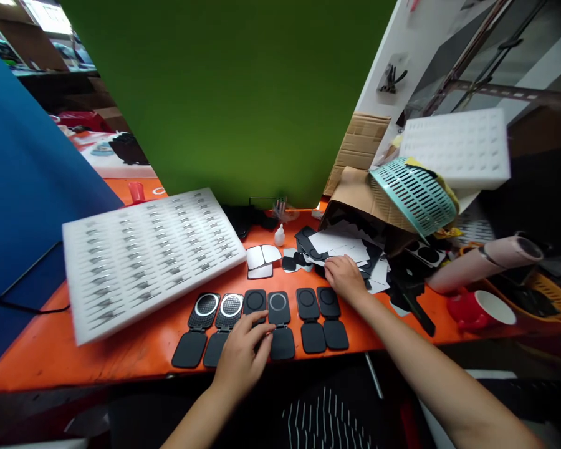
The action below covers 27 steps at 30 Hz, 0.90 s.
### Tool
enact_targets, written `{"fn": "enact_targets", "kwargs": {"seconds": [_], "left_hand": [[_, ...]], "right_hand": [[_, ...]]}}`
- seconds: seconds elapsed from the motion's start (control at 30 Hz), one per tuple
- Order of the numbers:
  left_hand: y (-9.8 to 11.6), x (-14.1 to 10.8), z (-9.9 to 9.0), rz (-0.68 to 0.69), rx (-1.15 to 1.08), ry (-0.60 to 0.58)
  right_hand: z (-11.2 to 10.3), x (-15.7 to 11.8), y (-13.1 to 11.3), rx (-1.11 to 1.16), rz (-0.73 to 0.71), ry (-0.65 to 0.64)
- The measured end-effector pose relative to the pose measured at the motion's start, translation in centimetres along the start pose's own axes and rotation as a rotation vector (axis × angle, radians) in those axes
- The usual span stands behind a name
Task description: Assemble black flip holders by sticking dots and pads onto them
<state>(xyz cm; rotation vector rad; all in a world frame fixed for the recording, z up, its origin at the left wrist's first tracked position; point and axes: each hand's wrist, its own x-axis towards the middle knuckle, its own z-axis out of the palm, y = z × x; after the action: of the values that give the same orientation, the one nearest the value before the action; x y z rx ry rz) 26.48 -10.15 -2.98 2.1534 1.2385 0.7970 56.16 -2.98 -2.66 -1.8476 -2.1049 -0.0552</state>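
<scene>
Several black hinged pads stand in a row along the front of the orange table. Two on the left, such as this pad, show a silvery mesh ring; a middle pad shows a thin pale ring. Over the middle pads hovers my left hand, its thumb and fingers apart, with nothing visible between them. My right hand reaches to the left edge of a pile of white and black sheets. Its fingertips are at the sheets, and whether they grip one is unclear. Two opened hinged pads lie between the hands.
A white foam tray with rows of metal parts fills the left. Behind the pads are white-faced pieces and a small white bottle. On the right are a cardboard box, a teal basket, a pink tumbler and a red mug.
</scene>
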Motion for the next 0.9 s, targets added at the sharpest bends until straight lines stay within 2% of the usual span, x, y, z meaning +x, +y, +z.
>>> {"fn": "enact_targets", "kwargs": {"seconds": [0.1, 0.17, 0.23, 0.27, 0.33, 0.4, 0.43, 0.5, 0.57, 0.67, 0.73, 0.83, 0.9], "left_hand": [[0.7, 1.2, 0.7, -0.182, -0.31, 0.042], [1.0, 2.0, 1.1, -0.342, -0.63, 0.06], [1.2, 2.6, 1.2, -0.483, -0.923, 0.043], [1.3, 2.7, 1.2, -0.539, -1.019, 0.035], [1.4, 2.6, 0.9, -0.614, -1.082, 0.038], [1.4, 2.2, 0.4, -0.635, -1.046, 0.052], [1.5, 1.9, 0.2, -0.624, -1.015, 0.046], [1.7, 1.4, -0.4, -0.568, -0.926, 0.008], [2.2, 0.7, -1.2, -0.488, -0.75, -0.035], [3.1, -0.2, -2.5, -0.353, -0.401, -0.092], [3.5, -0.9, -3.3, -0.271, -0.264, -0.142], [3.7, -1.7, -3.9, -0.237, -0.236, -0.206], [3.4, -2.2, -3.9, -0.265, -0.253, -0.214]], "right_hand": [[-0.2, -1.0, -3.7, 0.377, 0.218, 0.116], [0.3, -2.1, -6.8, 0.748, 0.382, 0.06], [1.0, -3.4, -9.7, 1.031, 0.45, -0.055], [1.2, -4.1, -10.9, 1.078, 0.455, -0.072], [1.0, -4.9, -12.5, 0.987, 0.373, -0.007], [0.2, -5.0, -13.1, 0.776, 0.155, 0.06], [-0.3, -4.9, -13.1, 0.685, 0.008, 0.043], [-1.3, -4.4, -12.9, 0.578, -0.251, -0.067], [-1.9, -4.1, -12.7, 0.546, -0.4, -0.164], [-2.0, -4.4, -12.6, 0.523, -0.502, -0.2], [-2.0, -5.0, -12.9, 0.543, -0.537, -0.247], [-2.1, -5.9, -13.8, 0.602, -0.529, -0.337], [-2.0, -6.4, -14.5, 0.583, -0.519, -0.332]]}}
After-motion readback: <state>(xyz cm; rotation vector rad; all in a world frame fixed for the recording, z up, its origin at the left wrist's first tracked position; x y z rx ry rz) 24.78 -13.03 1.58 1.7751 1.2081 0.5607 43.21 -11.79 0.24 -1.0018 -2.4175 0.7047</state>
